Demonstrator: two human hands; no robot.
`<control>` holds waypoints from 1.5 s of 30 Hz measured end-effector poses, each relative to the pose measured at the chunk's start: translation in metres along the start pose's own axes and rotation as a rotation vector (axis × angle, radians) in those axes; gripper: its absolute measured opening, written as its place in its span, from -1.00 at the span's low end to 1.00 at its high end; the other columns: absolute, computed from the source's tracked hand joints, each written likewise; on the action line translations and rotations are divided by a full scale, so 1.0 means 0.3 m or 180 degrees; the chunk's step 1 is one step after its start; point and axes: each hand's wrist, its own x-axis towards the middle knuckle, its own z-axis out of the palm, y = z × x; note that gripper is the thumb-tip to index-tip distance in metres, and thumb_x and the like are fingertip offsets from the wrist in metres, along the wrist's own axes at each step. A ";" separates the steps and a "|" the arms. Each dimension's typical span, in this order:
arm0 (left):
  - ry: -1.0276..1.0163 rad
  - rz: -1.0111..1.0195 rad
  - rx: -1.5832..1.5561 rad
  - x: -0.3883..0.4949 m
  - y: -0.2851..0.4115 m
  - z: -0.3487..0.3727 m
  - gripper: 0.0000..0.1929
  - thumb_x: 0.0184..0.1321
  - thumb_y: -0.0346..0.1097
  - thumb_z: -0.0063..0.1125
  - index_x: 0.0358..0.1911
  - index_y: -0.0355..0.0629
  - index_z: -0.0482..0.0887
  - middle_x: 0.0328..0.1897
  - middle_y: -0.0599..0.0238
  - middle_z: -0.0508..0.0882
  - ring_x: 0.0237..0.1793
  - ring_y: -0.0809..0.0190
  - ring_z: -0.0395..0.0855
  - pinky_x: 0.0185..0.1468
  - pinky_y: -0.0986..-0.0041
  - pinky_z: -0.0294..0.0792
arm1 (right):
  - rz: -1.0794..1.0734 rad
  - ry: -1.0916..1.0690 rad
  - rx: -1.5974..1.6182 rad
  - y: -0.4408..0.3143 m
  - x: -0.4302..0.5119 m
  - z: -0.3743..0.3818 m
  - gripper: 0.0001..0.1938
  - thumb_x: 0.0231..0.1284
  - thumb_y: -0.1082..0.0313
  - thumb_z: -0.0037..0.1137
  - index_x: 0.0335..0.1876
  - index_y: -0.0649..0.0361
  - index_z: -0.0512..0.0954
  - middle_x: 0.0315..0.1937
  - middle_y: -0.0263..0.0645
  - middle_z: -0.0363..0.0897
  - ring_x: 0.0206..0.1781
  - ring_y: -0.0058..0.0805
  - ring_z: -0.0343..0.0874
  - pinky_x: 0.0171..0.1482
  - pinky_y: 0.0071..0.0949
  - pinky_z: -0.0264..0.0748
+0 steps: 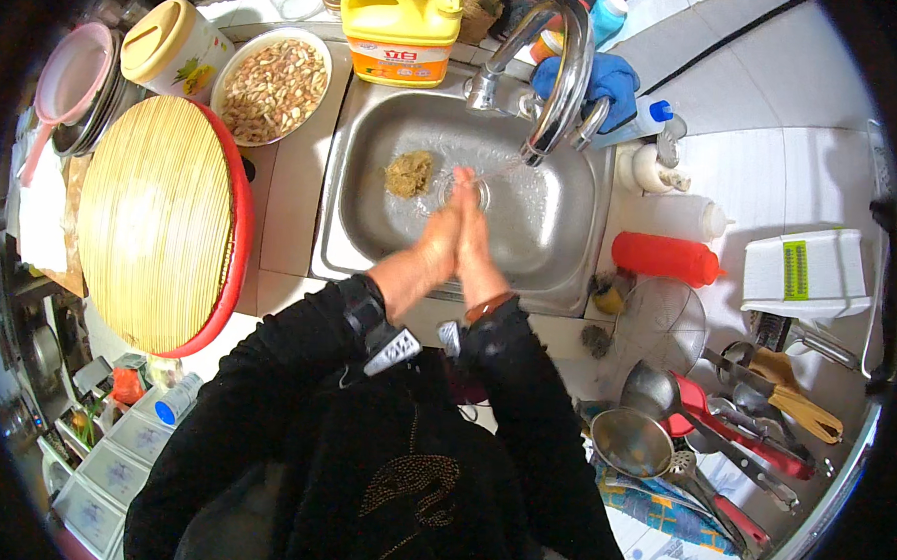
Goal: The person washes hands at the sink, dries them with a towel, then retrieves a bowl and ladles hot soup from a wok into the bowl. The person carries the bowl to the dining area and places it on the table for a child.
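Observation:
My left hand (pixel 440 238) and my right hand (pixel 474 240) are pressed palm to palm above the stainless steel sink (pixel 562 247), fingers pointing away from me. Their fingertips look blurred, and nothing shows between the palms. To their upper right curves a chrome faucet (pixel 570 82), its spout ending close to the fingers. A thin streak of water seems to run from the spout towards them. On the basin floor, left of my fingertips, lies a tan clump of scrubbing fibre (pixel 409 174). The drain (pixel 484 197) is partly covered by my fingers.
Behind the sink stands a yellow detergent jug (pixel 401 34); a blue cloth (pixel 611 84) hangs by the faucet. Left are a bowl of shelled nuts or beans (pixel 275 88) and a round slatted lid (pixel 154 222). Squeeze bottles (pixel 663 258), a wire strainer (pixel 660 323) and ladles (pixel 650 394) lie right.

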 end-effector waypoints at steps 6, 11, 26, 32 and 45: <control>0.0234 0.0290 0.0339 0.008 0.097 -0.004 -0.38 0.30 0.19 -0.17 0.31 -0.04 0.28 0.36 0.19 0.31 0.27 0.14 0.27 0.35 0.27 0.08 | 0.1002 0.0366 0.0116 0.021 -0.062 0.043 -0.31 0.37 -0.18 -0.34 0.43 0.16 0.05 0.44 -0.23 0.00 0.49 -0.39 -0.13 0.44 -0.44 -0.17; -0.0121 -0.0334 0.0315 0.011 -0.003 -0.004 -0.36 0.31 0.21 -0.19 0.32 -0.05 0.26 0.39 0.16 0.26 0.33 0.12 0.22 0.35 0.23 0.10 | 0.1065 0.0704 0.0086 0.004 0.006 -0.015 -0.37 0.39 -0.05 -0.30 0.46 0.09 -0.02 0.43 -0.21 -0.05 0.41 -0.39 -0.02 0.38 -0.37 -0.07; -0.1161 0.0091 0.0253 0.063 0.027 -0.084 -0.45 0.42 0.09 -0.44 0.28 -0.12 0.29 0.40 0.28 0.28 0.37 0.19 0.19 0.41 0.31 -0.02 | 0.0586 -0.0118 -0.0777 0.068 0.067 -0.191 -0.47 0.41 -0.02 -0.25 0.40 0.01 0.15 0.34 -0.27 0.18 0.39 -0.43 0.09 0.38 -0.42 -0.04; -0.0339 0.0377 0.1093 0.047 0.118 -0.202 -0.45 0.42 0.06 -0.46 0.31 -0.15 0.25 0.41 0.22 0.23 0.41 0.09 0.11 0.42 0.19 -0.06 | -0.0073 -0.0409 -0.2396 -0.169 0.152 -0.217 -0.63 0.43 0.14 -0.25 0.14 0.17 0.46 0.07 -0.25 0.51 0.19 -0.45 0.39 0.29 -0.45 0.17; 0.0248 0.0730 0.1194 -0.077 0.183 -0.280 -0.41 0.35 0.05 -0.17 0.32 -0.18 0.23 0.38 0.16 0.27 0.36 0.12 0.18 0.37 0.25 0.07 | -0.0974 -0.0437 -0.1608 -0.312 0.214 -0.158 -0.60 0.40 0.10 -0.22 0.16 0.21 0.42 0.11 -0.23 0.49 0.11 -0.45 0.47 0.19 -0.41 0.26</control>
